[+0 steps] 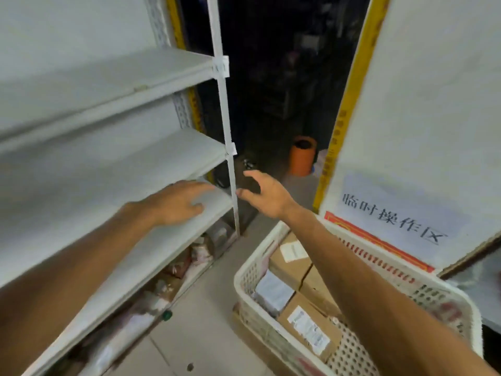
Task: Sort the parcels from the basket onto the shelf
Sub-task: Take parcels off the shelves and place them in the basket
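A white metal shelf unit (113,164) fills the left, its upper boards bare. My left hand (176,202) reaches over the third board with fingers straight and holds nothing. My right hand (267,195) hovers just right of the shelf's front post, fingers spread, holding nothing. Under my right forearm a white perforated basket (245,278) stands on the floor. In it lie brown cardboard parcels (309,325) with white labels and a grey bagged parcel (273,293).
Bagged parcels (200,253) crowd the lowest shelf level. A white board with a paper sign (393,215) leans at the right behind the basket. An orange bin (302,156) stands in the dark aisle beyond. Tiled floor (206,308) lies between shelf and basket.
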Motion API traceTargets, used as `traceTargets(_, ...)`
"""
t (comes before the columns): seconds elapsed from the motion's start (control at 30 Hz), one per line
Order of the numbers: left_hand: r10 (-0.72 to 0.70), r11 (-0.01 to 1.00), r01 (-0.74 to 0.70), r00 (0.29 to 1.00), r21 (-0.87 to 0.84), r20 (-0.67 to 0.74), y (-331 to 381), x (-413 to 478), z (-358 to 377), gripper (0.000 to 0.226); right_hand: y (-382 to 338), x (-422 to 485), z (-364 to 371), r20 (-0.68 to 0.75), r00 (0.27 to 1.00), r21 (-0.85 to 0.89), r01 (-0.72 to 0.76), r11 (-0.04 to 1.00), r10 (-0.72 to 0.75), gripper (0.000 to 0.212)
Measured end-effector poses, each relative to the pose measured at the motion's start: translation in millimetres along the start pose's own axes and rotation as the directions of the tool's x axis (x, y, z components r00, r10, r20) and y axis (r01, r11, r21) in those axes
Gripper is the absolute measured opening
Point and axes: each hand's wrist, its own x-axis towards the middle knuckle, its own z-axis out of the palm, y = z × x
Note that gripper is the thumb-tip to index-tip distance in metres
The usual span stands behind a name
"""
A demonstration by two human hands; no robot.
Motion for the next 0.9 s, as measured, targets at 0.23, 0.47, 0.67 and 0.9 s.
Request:
traceTargets(0.23,-0.237,0.972,0.221,0.905,-0.084,-0.355,-101,-121,-127,0.05,-181,56,17,0.085,0.942,0.055,0.321,0.946,-0.324,0.064)
traceTargets(0.47,-0.394,0.895,0.445,0.766,-0.023,-0.508,-189,-263,-198,0.051,-362,77,92,0.156,0.785,0.07,0.597,0.799,-0.6,0.063)
traceTargets(0.67,-0.524,0.802,0.593,0.642,-0.07,-0.559,-239,-387,-206,0.044,-475,69,174,0.252,0.652,0.122,0.712,0.692,-0.715,0.062)
traceTargets(0.9,-0.7,0.644,0.741,0.472,-0.189,-0.535,-286,-492,-190,0.048,-559,68,262,0.33,0.56,0.166,0.758,0.63,-0.76,0.061)
